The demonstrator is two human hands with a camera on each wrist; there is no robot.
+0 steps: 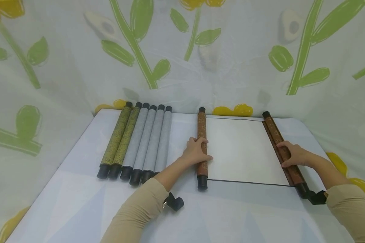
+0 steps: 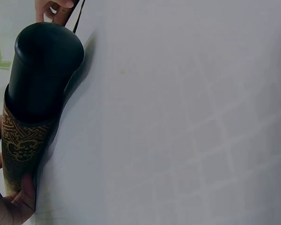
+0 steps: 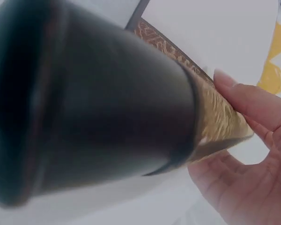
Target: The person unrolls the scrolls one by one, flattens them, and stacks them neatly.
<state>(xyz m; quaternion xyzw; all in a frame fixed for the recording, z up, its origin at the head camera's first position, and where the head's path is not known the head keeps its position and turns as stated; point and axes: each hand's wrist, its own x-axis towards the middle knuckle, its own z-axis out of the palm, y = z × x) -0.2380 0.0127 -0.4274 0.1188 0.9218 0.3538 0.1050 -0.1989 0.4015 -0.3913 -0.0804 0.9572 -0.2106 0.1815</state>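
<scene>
Plainly, the left hand (image 1: 195,152) grasps the left brown roll (image 1: 202,125), thumb and fingers bent round it; the right hand (image 1: 296,155) likewise grips the right brown roll (image 1: 274,132); between them a white sheet (image 1: 243,150), edged by dark lines, lies spread on the pale table (image 1: 79,206); the left roll points away from the person, the right one slants; further left, two yellow-green rolls (image 1: 116,135) lie beside four grey rolls (image 1: 145,141), black caps at their ends.

Right hand (image 3: 260,183) holds a patterned roll (image 3: 221,112) — blurred dark end (image 3: 124,98), probably capped.
</scene>
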